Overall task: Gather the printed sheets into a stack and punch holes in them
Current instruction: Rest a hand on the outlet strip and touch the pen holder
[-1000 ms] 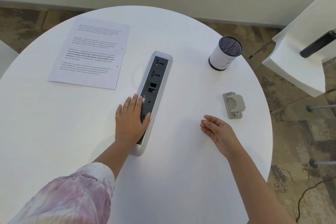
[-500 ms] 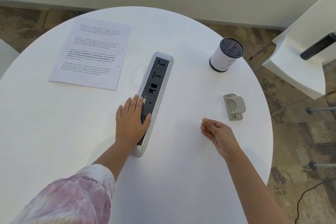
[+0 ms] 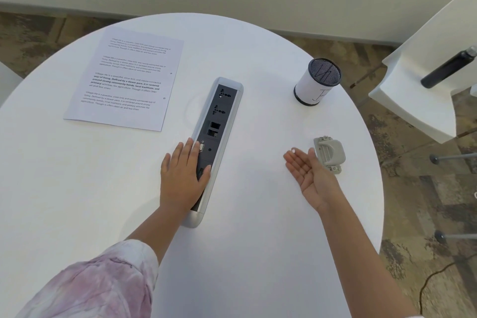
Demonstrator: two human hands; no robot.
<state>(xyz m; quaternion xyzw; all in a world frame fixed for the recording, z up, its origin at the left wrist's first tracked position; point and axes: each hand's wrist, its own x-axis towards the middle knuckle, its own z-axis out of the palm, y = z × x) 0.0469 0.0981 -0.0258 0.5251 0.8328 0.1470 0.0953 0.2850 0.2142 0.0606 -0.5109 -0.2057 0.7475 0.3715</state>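
Table (image 3: pixel 258 253): round and white, filling most of the view; its far rim curves under the wall and its right rim drops off just past the punch. Broad bare stretches lie near the left rim and between the two forearms.
Floor (image 3: pixel 413 188): mottled brown and grey, showing beyond the right and far-left rims, with a dark cable crossing it low right.
Chair (image 3: pixel 418 90): white, standing off the right rim, clear of the table, cut off by the frame edge; a dark cylinder (image 3: pixel 447 68) lies on its seat.
Printed sheets (image 3: pixel 124 80): flat on the far-left part of the table, well apart from both hands, two punched holes along the right edge. How many sheets are stacked cannot be told; the text is too small to read.
Socket strip (image 3: pixel 216 142): long grey and black unit set along the table's middle, its near end partly covered.
Left hand (image 3: pixel 182 175): palm down, fingers straight, resting on the strip's near left edge, holding nothing.
Right hand (image 3: pixel 309 175): palm up, fingers relaxed and spread, grasping nothing; a tiny white dot sits at a fingertip.
Cup (image 3: pixel 317 81): white cylinder with dark mesh top, upright near the far-right rim.
Hole punch (image 3: pixel 331 155): small, grey, near the right rim, just beyond the right hand; contact cannot be told.
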